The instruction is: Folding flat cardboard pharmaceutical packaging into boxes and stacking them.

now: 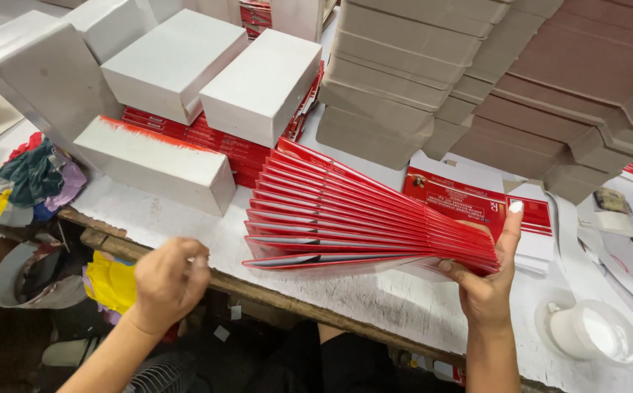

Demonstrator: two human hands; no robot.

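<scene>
Bare worktop (185,218) lies open left of the fanned red cards (360,211). Behind the fan, white blocks (258,84) and stacked grey cardboard (396,80) close the way; a white tub (593,331) sits right of it.

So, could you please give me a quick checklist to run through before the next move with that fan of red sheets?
1. Right hand pinches the fan of red sheets at one end: ok.
2. Sheets spread evenly, edges apart: ok.
3. Left hand free of the fan, curled closed over the table edge: ok; whether it holds anything, cannot tell.
4. White blocks clear of the fan: ok.
5. White tub near the right wrist, not touched: ok.
</scene>
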